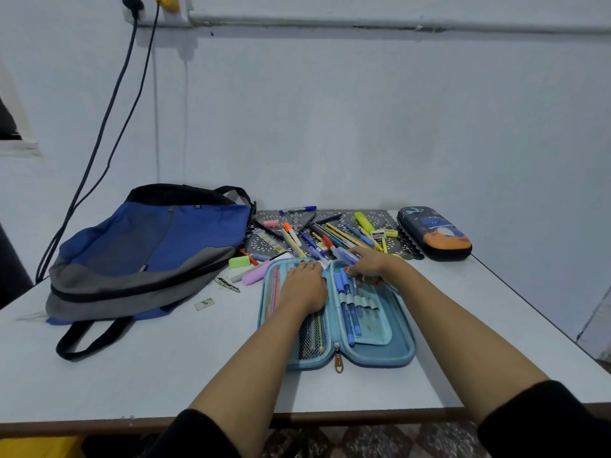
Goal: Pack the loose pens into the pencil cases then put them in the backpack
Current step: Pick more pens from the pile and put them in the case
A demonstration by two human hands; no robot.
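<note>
Head view: two pencil cases (401, 352) (434, 233), one backpack (148, 246), one gripped pen (391, 287).

An open light blue pencil case (396, 352) lies in the lower middle of the picture on a white table (165, 375). The left hand (305, 287) lies flat on its left half, fingers straight. The right hand (370, 264) is at the top of the right half, and its fingers curl round a pen (391, 287). Blue pens (348, 312) sit in loops in the right half. Loose pens (330, 234) lie in a pile just above the case, on a grey mat (254, 241). A blue and grey backpack (148, 252) lies at the left. A dark pencil case (433, 233), closed, lies at the right
</note>
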